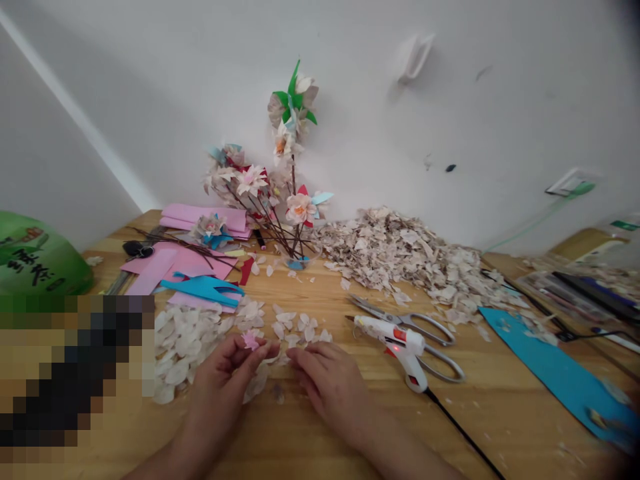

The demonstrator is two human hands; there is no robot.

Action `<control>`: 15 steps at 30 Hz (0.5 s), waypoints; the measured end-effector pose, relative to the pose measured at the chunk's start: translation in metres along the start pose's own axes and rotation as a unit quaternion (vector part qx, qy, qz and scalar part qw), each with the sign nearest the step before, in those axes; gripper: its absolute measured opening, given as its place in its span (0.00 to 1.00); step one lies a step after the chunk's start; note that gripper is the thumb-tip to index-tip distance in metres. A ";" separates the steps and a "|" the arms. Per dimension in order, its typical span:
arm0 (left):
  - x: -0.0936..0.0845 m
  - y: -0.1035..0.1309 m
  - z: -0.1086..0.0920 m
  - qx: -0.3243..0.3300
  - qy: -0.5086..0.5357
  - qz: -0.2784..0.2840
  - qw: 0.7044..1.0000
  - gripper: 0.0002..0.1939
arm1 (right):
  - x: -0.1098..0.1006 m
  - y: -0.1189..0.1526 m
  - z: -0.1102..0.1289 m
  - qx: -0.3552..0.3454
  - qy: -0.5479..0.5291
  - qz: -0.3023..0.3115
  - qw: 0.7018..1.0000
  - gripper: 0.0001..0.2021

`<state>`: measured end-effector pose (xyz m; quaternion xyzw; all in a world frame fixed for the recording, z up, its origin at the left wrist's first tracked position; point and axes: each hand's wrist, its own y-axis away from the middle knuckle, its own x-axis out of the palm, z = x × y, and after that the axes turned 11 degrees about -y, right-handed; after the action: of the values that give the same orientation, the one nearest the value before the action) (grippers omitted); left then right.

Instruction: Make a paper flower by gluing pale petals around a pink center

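The left hand pinches a small pink jagged-edged paper flower piece at thumb and fingers, low over the wooden table, while the right hand hangs just beside it, its fingers bent and its tips pointing left; whether those tips grip anything, I cannot tell. The pink piece sits on the upper side of the left grip, its points fanned up and outward, so no clear long axis shows; it lies up and to the left of the right fingertips, with the left thumb and index finger reaching between. The two sets of fingertips are near each other, with pale petals scattered just beyond them. A heap of similar petals spreads beside the left hand. To the right of the right hand, a white hot glue gun (a small red light glows on its body) lies with its nozzle pointing left, close against a pair of metal scissors. Beyond the hands, handmade flowers on thin brown stems lean against the wall.
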<state>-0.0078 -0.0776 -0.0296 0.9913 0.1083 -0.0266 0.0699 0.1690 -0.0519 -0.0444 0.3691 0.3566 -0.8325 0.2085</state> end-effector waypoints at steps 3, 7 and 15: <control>0.002 -0.001 -0.001 -0.004 0.011 -0.001 1.000 0.13 | -0.002 0.000 0.002 0.032 -0.058 -0.055 0.996 0.10; 0.008 0.000 -0.002 -0.054 0.042 0.035 0.997 0.15 | -0.007 0.000 0.006 -0.024 -0.011 -0.113 0.993 0.11; 0.016 0.007 0.005 -0.191 0.137 0.090 0.968 0.15 | -0.009 0.000 0.006 -0.111 0.073 -0.111 0.985 0.11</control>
<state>0.0093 -0.0818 -0.0343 0.9595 0.0299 0.1366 0.2445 0.1718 -0.0562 -0.0349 0.3617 0.4998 -0.7767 0.1274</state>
